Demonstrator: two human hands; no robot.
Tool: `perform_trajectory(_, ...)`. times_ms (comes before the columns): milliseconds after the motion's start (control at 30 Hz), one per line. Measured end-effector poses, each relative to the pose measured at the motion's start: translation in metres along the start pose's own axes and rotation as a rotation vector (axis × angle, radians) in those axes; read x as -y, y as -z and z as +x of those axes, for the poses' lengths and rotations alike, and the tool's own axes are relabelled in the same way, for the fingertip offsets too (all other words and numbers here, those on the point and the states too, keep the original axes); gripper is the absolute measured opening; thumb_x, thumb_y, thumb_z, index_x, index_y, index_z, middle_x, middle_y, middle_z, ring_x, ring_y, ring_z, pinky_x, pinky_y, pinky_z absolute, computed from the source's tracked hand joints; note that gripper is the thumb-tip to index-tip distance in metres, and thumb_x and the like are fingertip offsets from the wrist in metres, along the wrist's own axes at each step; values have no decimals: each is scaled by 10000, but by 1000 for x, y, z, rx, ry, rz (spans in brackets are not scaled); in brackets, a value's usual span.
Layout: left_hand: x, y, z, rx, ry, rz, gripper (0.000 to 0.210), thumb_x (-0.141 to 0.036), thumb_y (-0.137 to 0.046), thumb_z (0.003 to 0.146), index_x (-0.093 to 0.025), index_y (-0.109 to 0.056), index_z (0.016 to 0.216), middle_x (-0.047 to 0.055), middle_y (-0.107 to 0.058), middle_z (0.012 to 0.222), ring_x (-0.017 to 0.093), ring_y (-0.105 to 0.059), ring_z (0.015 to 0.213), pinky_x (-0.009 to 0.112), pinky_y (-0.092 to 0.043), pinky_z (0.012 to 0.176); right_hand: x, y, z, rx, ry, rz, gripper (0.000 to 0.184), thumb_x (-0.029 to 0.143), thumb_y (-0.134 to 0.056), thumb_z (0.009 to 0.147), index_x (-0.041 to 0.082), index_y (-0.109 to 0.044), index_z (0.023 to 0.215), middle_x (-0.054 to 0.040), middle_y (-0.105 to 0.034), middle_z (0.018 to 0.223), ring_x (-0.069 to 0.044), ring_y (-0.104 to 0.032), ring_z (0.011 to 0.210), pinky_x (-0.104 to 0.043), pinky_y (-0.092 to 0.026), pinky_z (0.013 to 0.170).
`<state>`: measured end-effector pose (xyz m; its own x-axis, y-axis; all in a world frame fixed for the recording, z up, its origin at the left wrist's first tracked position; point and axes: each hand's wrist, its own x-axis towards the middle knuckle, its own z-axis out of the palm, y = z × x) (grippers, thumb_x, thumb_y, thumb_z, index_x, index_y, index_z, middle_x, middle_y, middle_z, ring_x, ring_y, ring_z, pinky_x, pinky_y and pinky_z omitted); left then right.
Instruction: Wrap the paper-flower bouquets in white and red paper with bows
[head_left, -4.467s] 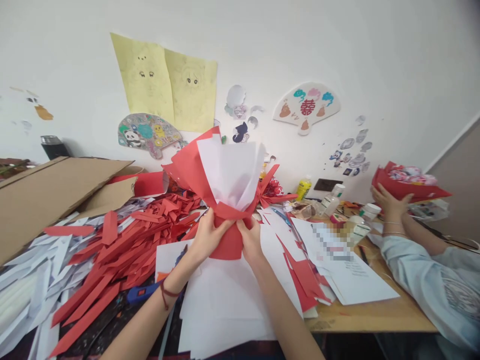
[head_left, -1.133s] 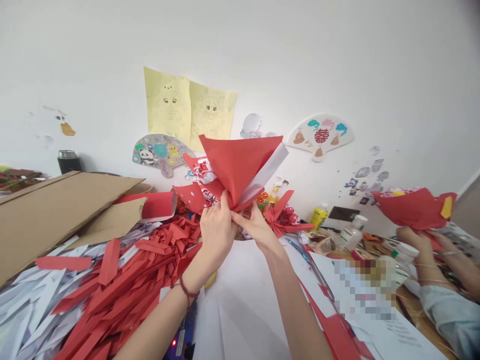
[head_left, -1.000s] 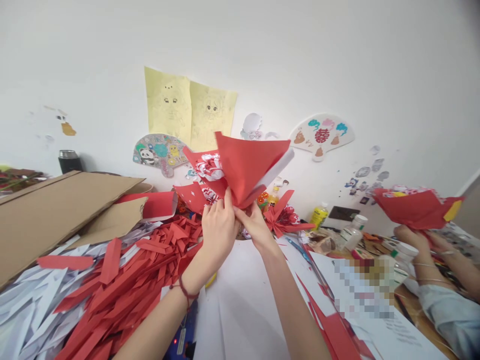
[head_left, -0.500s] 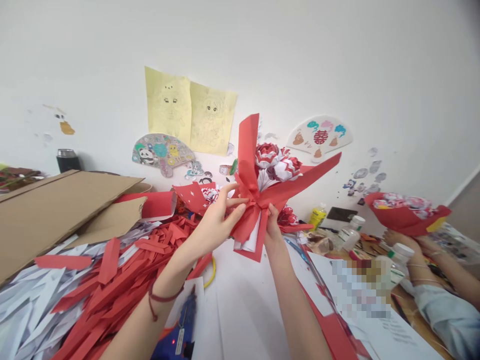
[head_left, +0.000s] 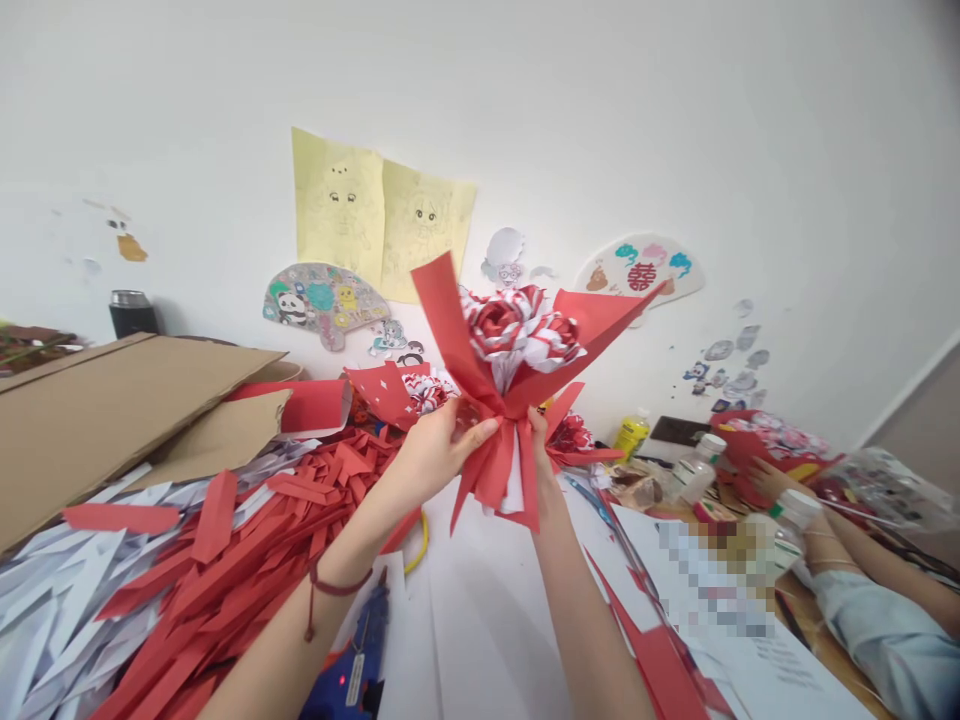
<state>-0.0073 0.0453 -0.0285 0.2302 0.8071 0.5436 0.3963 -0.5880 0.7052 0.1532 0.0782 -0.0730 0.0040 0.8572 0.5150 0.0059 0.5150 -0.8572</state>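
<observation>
Wall [head_left: 570, 110], white fan [head_left: 619, 265] (bouquet [head_left: 517, 385] partly across)

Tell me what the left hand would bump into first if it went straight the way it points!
The red bouquet wrap: the left hand is touching it right now. What comes after that is hard to say, because the picture doesn't show depth clearly.

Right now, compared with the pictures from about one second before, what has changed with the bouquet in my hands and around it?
Your bouquet has turned: a plain red wrapper side faced you, now the red-and-white flowers do. Your left hand and right hand still hold it. At right, the co-worker's bouquet has come down. The red strips and cardboard stayed as they were.
</observation>
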Motion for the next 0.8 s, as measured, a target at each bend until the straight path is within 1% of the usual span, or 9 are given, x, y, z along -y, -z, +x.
perform_trajectory(67,10,-7,4,56,-37,-116,459,-557,-483,908,-167,-624,1105,101,-723,1013,241,-686,909,346,-529,818,3,-2,3,49,-92,130,617,704,-412,853,206,-687,1091,-102,-735,960,-326,-667,1017,-502,-551,881)
perform_trajectory(133,18,-13,7,111,-51,-229,487,-567,-457,915,-146,-641,1075,100,-724,992,237,-681,896,346,-535,817,3,-5,7,90,-163,274,514,625,-535,816,191,-679,1052,-93,-738,938,-313,-678,988,-468,-554,868)
perform_trajectory(200,25,-18,10,134,-40,-309,495,-570,-460,912,-134,-659,1037,99,-722,988,244,-668,945,353,-535,843,3,-6,12,136,-194,319,459,562,-632,771,178,-675,1019,-83,-737,928,-297,-682,973,-429,-555,861)
perform_trajectory(300,31,-21,13,92,7,-363,469,-561,-502,894,-132,-671,980,103,-720,1004,247,-647,1018,359,-522,897,5,-4,16,194,-194,234,459,558,-683,751,162,-680,984,-75,-734,943,-276,-674,988,-396,-542,886)
perform_trajectory(433,41,-23,17,-50,13,-293,469,-554,-500,893,-130,-649,1025,117,-717,1027,248,-646,1032,380,-506,931,13,4,18,214,-51,56,477,554,-690,776,174,-693,1063,-73,-722,1049,-244,-661,1005,-386,-509,943)
perform_trajectory(500,47,-24,19,-81,-2,-245,482,-556,-482,900,-126,-635,1055,125,-712,1046,262,-638,1056,404,-484,964,16,8,18,240,-13,-20,448,531,-696,783,178,-703,1058,-72,-724,1046,-240,-666,993,-382,-510,935)
perform_trajectory(633,56,-25,19,-53,-5,-217,479,-566,-463,905,-146,-644,1048,108,-715,1043,271,-622,1093,402,-456,998,17,9,16,258,-25,-70,419,497,-710,778,187,-677,1057,-69,-722,1031,-240,-669,989,-367,-541,863)
perform_trajectory(700,60,-24,18,-22,17,-212,487,-585,-466,894,-153,-661,1005,96,-723,1006,279,-622,1098,402,-462,992,16,8,15,265,-24,-42,439,471,-704,794,200,-627,1130,-75,-696,1125,-233,-656,1040,-367,-536,886)
perform_trajectory(800,62,-25,16,21,73,-219,534,-629,-452,881,-150,-676,954,94,-735,961,288,-652,1026,405,-502,930,14,6,15,266,-3,14,500,430,-711,804,227,-540,1227,-76,-647,1241,-211,-634,1105,-377,-508,962)
